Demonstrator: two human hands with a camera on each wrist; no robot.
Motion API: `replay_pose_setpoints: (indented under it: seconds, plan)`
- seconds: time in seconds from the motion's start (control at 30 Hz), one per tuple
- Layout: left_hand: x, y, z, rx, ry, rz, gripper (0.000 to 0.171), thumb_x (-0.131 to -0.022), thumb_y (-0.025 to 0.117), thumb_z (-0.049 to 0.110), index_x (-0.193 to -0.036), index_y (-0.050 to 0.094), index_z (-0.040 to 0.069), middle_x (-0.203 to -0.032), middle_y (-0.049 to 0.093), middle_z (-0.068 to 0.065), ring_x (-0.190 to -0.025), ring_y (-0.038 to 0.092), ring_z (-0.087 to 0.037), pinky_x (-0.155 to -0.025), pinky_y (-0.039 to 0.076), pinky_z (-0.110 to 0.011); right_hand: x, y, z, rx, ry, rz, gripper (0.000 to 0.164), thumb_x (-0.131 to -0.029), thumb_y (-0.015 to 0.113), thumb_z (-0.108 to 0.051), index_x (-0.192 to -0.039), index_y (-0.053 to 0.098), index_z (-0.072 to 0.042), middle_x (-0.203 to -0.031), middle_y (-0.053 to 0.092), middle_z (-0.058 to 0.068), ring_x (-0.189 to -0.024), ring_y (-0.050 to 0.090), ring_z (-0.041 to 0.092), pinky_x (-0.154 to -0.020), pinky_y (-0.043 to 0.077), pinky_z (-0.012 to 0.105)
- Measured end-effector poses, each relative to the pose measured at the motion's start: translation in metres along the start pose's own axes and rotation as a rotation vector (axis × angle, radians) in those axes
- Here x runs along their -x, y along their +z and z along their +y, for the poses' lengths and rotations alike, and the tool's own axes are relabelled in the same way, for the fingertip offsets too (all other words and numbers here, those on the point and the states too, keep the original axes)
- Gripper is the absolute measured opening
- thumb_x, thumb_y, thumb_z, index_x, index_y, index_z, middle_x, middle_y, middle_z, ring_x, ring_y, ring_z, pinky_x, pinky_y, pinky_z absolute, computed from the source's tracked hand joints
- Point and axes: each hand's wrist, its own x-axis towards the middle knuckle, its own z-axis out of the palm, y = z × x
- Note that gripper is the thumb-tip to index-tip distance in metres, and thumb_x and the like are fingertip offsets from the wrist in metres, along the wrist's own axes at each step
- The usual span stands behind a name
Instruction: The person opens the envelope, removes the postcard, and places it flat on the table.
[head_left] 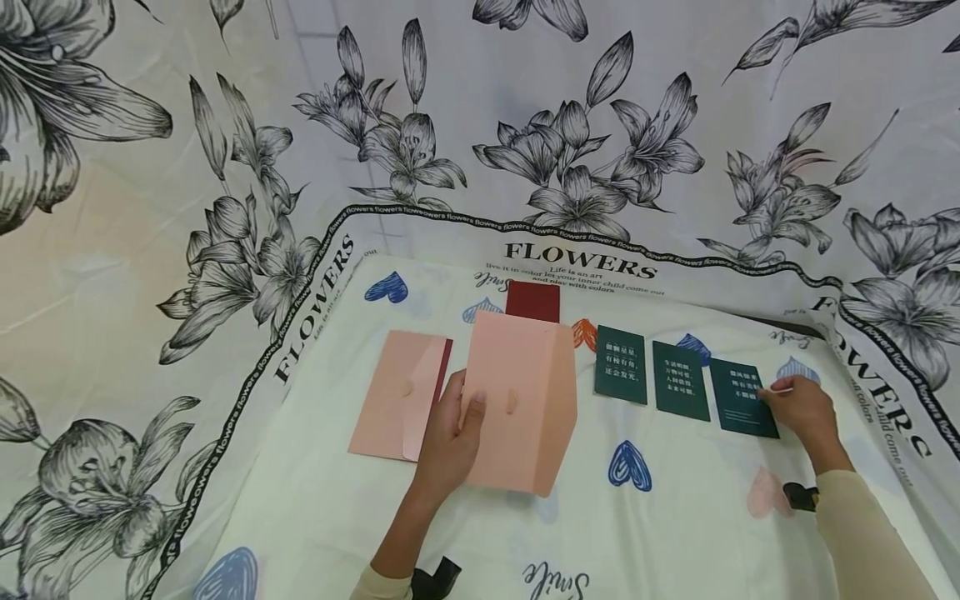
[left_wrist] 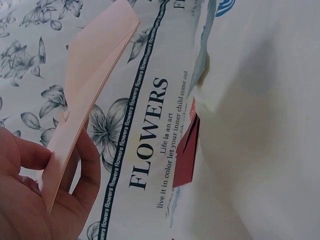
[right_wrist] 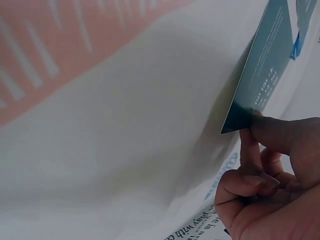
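My left hand (head_left: 450, 442) grips a pink envelope (head_left: 506, 375) by its left side, thumb in front, above the cloth. The envelope's flap is unfolded to the right; in the left wrist view the envelope (left_wrist: 92, 75) appears nearly edge-on between thumb and fingers. At the right, my right hand (head_left: 810, 412) pinches the edge of a dark green card (head_left: 742, 398) with white writing. That card (right_wrist: 262, 70) is tilted, with its near corner off the cloth, in the right wrist view. Two similar green cards, a middle one (head_left: 681, 381) and a left one (head_left: 620, 365), lie beside it.
A second pink envelope (head_left: 386, 392) lies left of my left hand, with a dark red strip along its right edge. Behind the held envelope lies a dark red card (head_left: 533, 302), partly covered. The white cloth (head_left: 570, 533) has printed hearts and some folds.
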Motion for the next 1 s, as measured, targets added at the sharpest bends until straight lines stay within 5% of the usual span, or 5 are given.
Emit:
replay_pose_setpoints:
  seconds: [0.3, 0.43, 0.63, 0.8, 1.0]
  plan:
    - [0.002, 0.006, -0.002, 0.031, -0.012, -0.011, 0.035, -0.113, 0.051, 0.018, -0.148, 0.050, 0.023, -0.127, 0.068, -0.001, -0.108, 0.065, -0.020, -0.090, 0.055, -0.038, 0.013, 0.003, -0.008, -0.032, -0.068, 0.095, 0.036, -0.106, 0.061, -0.026, -0.116, 0.053, 0.008, -0.113, 0.058, 0.034, -0.099, 0.056, 0.046, -0.073, 0.049, 0.048]
    - [0.001, 0.009, -0.001, 0.057, -0.021, -0.028, 0.035, -0.113, 0.050, 0.018, -0.149, 0.048, 0.022, -0.126, 0.066, -0.003, -0.108, 0.064, -0.022, -0.089, 0.055, -0.040, 0.046, 0.003, -0.045, -0.117, -0.241, 0.153, 0.043, -0.108, 0.062, -0.035, -0.121, 0.053, 0.006, -0.113, 0.059, 0.029, -0.098, 0.056, 0.042, -0.073, 0.048, 0.044]
    - [-0.002, 0.014, 0.005, 0.071, -0.007, -0.031, 0.036, -0.113, 0.050, 0.020, -0.149, 0.047, 0.020, -0.129, 0.066, -0.005, -0.111, 0.065, -0.023, -0.090, 0.056, -0.041, 0.115, 0.012, -0.117, -0.242, -0.619, 0.119, 0.040, -0.107, 0.065, -0.039, -0.128, 0.060, -0.006, -0.108, 0.071, 0.011, -0.092, 0.061, 0.016, -0.074, 0.047, 0.016]
    - [-0.001, 0.020, 0.007, 0.068, -0.010, -0.063, 0.035, -0.114, 0.049, 0.022, -0.149, 0.047, 0.023, -0.128, 0.067, -0.002, -0.110, 0.066, -0.020, -0.091, 0.056, -0.039, 0.158, 0.034, -0.156, -0.400, -0.854, -0.091, 0.036, -0.107, 0.065, -0.021, -0.141, 0.062, -0.012, -0.113, 0.078, 0.003, -0.083, 0.069, 0.010, -0.076, 0.054, 0.020]
    - [0.002, 0.026, 0.004, 0.053, 0.027, -0.121, 0.036, -0.114, 0.049, 0.024, -0.150, 0.048, 0.022, -0.131, 0.066, -0.002, -0.115, 0.064, -0.021, -0.096, 0.053, -0.038, 0.189, 0.055, -0.180, -0.568, -0.876, -0.358, 0.041, -0.106, 0.067, -0.016, -0.146, 0.060, -0.009, -0.116, 0.077, 0.004, -0.084, 0.074, 0.022, -0.082, 0.063, 0.035]
